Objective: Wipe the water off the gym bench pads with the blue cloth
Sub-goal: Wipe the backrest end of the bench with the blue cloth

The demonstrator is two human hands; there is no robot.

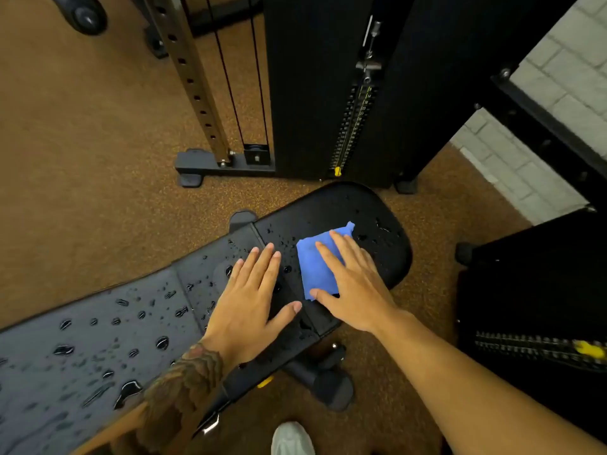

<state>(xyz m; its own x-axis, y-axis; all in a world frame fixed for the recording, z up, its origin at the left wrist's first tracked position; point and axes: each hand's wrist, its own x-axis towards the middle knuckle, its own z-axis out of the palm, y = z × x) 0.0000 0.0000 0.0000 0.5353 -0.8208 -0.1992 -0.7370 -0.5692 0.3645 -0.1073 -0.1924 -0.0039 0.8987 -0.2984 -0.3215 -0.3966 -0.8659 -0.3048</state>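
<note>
A black gym bench runs from the lower left to the centre right. Its short seat pad [377, 205] and its long back pad [98, 323] are both covered in water drops. A folded blue cloth [317, 261] lies flat on the seat pad. My right hand [351, 284] presses on the cloth with straight, spread fingers. My left hand [253, 300] rests flat with straight fingers across the gap between the two pads, just left of the cloth.
A black cable machine [328, 93] with a weight stack stands right behind the seat pad, its steel upright [190, 80] to the left. A second weight stack [538, 323] is at the right. My grey shoe [292, 438] shows below on the brown floor [82, 159].
</note>
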